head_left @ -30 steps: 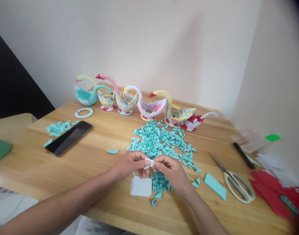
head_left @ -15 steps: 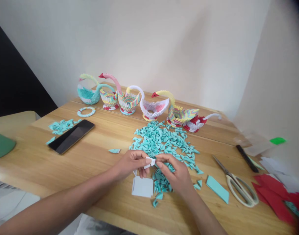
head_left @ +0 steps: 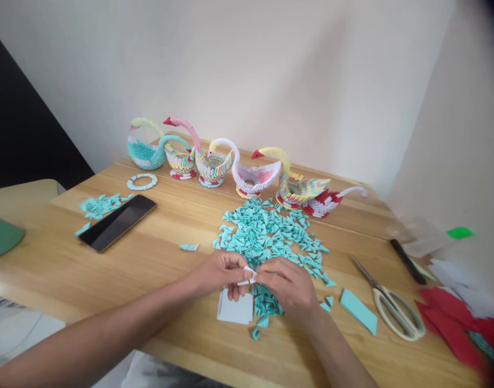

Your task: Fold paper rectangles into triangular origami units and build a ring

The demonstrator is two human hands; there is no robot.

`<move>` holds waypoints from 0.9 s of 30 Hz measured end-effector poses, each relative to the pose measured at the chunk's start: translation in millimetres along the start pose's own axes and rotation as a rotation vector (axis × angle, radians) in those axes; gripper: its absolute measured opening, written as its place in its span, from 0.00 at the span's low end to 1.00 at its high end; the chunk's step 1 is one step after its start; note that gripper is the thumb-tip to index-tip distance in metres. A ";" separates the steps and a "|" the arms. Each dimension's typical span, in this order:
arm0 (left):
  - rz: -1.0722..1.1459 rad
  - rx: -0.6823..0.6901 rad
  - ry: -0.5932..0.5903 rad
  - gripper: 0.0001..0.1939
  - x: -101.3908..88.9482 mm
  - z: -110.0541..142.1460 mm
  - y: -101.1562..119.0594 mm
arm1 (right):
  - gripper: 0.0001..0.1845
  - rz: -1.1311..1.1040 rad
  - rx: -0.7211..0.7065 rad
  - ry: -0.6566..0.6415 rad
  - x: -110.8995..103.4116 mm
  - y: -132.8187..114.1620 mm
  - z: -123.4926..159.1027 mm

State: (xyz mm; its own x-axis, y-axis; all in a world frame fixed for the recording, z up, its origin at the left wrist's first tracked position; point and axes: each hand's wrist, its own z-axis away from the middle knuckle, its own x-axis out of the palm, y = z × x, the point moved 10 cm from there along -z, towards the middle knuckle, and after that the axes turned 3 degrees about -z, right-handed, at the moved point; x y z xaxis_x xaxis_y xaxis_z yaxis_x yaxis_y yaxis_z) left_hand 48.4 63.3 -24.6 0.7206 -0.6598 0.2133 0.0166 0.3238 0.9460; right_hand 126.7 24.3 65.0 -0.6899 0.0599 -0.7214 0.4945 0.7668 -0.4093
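A small folded piece of white paper (head_left: pixel 247 275) is pinched between my two hands, above the front of the turquoise heap. My left hand (head_left: pixel 226 272) grips its left side with thumb and fingers. At its right end the fingertips of my right hand (head_left: pixel 286 285) close on the paper and partly cover it. Just below my left hand lies a stack of white paper pieces (head_left: pixel 234 310) on the table. Behind and beneath both hands spreads a pile of folded turquoise paper triangles (head_left: pixel 263 229).
Several paper swans (head_left: pixel 214 164) line the back. A paper ring (head_left: pixel 142 181), a phone (head_left: pixel 117 222) and more turquoise triangles (head_left: pixel 101 206) lie at left. To the right are turquoise paper strips (head_left: pixel 358 311), scissors (head_left: pixel 396 307), a black-handled tool (head_left: pixel 407 261) and red paper (head_left: pixel 449 323).
My right hand has closed in on the white paper's right end, its fingers now curled tighter over it. My left hand keeps its hold, and the paper has tilted slightly.
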 end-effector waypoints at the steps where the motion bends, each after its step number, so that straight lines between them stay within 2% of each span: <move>1: -0.032 0.014 0.011 0.24 -1.1 -0.3 0.0 | 0.13 -0.005 0.016 -0.003 0.3 1.6 -0.2; 4: -0.160 0.094 0.076 0.22 -6.4 1.1 5.6 | 0.12 -0.079 0.114 0.024 -0.3 10.1 -1.6; 9: -0.529 0.315 0.201 0.17 -8.7 12.6 32.5 | 0.07 -0.250 0.394 0.077 3.6 32.5 1.6; 14: -0.668 0.331 0.227 0.12 -7.6 13.0 35.6 | 0.03 -0.349 0.638 0.113 8.7 49.2 12.4; 19: -0.526 0.319 0.192 0.13 -9.8 9.1 30.8 | 0.04 -0.406 0.691 0.111 11.5 48.7 13.8; 23: -0.517 0.329 0.131 0.14 -5.8 8.4 28.4 | 0.08 -0.494 0.704 0.021 21.8 44.4 12.6; 27: -0.468 0.286 0.120 0.15 -5.8 5.6 22.5 | 0.10 -0.428 0.670 0.036 18.1 43.4 11.1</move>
State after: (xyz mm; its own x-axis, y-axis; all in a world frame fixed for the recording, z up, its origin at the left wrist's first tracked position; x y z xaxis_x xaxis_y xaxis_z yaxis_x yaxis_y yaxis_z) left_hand 40.7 70.6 -3.1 0.7560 -0.6014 -0.2583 0.1767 -0.1924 0.9653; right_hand 141.6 51.6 28.0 -0.9031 -0.1236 -0.4114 0.3871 0.1810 -0.9041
